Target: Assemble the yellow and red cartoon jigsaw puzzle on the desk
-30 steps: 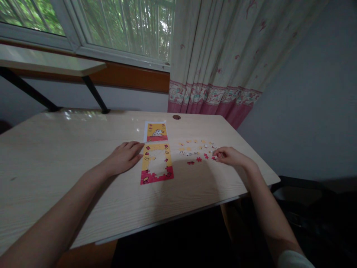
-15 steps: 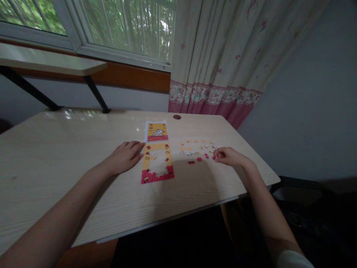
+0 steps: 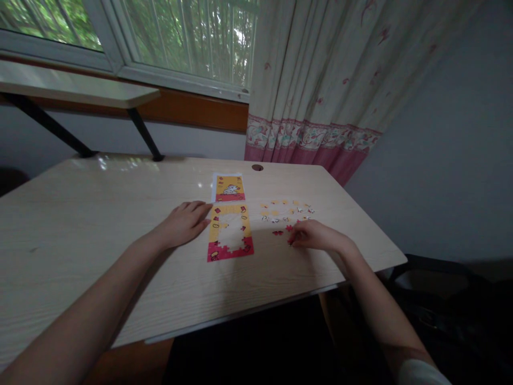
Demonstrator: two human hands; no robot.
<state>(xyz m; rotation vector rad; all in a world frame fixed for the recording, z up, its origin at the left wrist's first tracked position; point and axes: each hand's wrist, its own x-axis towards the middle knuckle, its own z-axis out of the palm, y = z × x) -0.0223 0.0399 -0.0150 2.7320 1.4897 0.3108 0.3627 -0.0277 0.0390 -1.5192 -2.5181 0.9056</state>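
Observation:
On the desk lies a jigsaw puzzle (image 3: 230,255) with a yellow and red border put together and an open middle. Above it rests a picture card (image 3: 230,189) showing a white animal on yellow and red. My left hand (image 3: 187,222) lies with fingers stretched out at the puzzle's left edge. To the right, my right hand (image 3: 310,234) pinches a small red puzzle piece (image 3: 290,243) just over the desk. Close by are another red piece (image 3: 277,232) and several loose yellow and white pieces (image 3: 274,220) in rows, some partly hidden by this hand.
The pale wooden desk (image 3: 120,230) has a round cable hole (image 3: 257,168) near its back edge. A raised shelf (image 3: 80,85) on black legs stands at the back left. Behind are a window and a flowered curtain (image 3: 308,107); a dark chair (image 3: 433,289) is at the right.
My right hand has moved left and nearer to me with a red piece between its fingers. My left hand stays at the puzzle's edge. The view has shifted slightly.

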